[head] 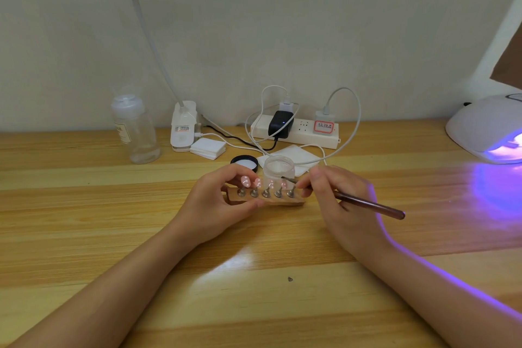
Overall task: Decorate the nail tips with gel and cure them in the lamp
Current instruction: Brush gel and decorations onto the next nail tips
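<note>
A wooden holder [282, 201] with several small metal stands carries pink nail tips [245, 181] in a row at the table's middle. My left hand [217, 206] grips the holder's left end, thumb in front and fingers behind. My right hand [336, 195] pinches a thin brown brush [370, 204], whose tip points left above the rightmost nail tips. An open clear gel jar [279, 168] stands just behind the holder. The white curing lamp [485, 127] glows violet at the far right.
The jar's black lid [244, 162] lies behind my left hand. White pads [208, 148], a clear bottle [135, 130], a clip lamp base [183, 127] and a power strip [296, 130] with cables line the wall. A white cloth [299, 154] lies behind the jar.
</note>
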A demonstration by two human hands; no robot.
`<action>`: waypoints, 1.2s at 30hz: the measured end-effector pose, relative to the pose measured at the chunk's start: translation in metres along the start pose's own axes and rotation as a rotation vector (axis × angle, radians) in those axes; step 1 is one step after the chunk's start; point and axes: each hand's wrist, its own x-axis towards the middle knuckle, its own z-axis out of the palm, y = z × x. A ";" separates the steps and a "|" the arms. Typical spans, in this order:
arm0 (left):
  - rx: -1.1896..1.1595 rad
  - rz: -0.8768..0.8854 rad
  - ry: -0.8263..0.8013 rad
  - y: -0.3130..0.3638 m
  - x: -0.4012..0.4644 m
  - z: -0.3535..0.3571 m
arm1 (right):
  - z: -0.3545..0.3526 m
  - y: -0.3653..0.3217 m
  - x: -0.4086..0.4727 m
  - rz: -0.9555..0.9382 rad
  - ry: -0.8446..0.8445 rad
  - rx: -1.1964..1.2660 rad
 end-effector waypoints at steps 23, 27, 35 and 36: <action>0.019 0.037 0.022 0.000 -0.001 0.001 | 0.000 0.000 -0.001 -0.126 -0.010 -0.087; 0.023 0.041 0.023 0.000 0.000 0.001 | -0.005 -0.001 -0.003 -0.201 0.020 -0.111; 0.027 0.043 0.016 0.000 -0.001 0.000 | -0.002 0.000 0.000 -0.175 0.055 -0.080; 0.027 0.042 0.017 0.000 -0.001 0.000 | -0.001 0.000 0.001 -0.164 0.041 -0.092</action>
